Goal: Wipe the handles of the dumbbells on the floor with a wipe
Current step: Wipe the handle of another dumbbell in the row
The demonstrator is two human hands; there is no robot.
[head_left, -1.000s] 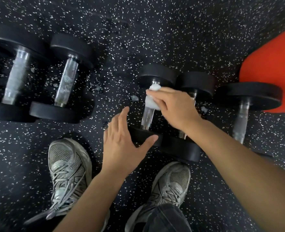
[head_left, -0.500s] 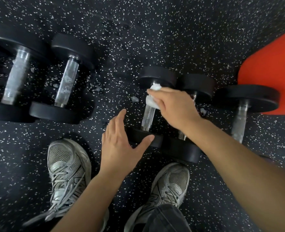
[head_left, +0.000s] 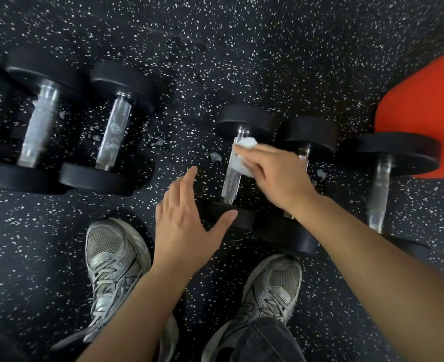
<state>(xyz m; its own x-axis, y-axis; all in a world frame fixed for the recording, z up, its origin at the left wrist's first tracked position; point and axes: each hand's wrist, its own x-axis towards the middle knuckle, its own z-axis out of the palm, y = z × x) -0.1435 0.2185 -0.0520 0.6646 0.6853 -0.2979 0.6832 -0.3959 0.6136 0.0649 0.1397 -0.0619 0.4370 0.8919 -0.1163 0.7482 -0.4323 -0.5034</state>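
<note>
White wipe (head_left: 241,158) crumpled on chrome handle (head_left: 231,178) | right hand (head_left: 275,173) pinching it | left hand (head_left: 187,220) spread, empty

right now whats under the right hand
The right hand presses a white wipe onto the metal handle of a middle dumbbell. Beneath the wrist, the neighbouring dumbbell has most of its handle covered.

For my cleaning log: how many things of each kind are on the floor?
Dumbbells: 5
Wipe: 1, in the right hand
Shoes: 2
Red mat: 1
Total: 9
</note>
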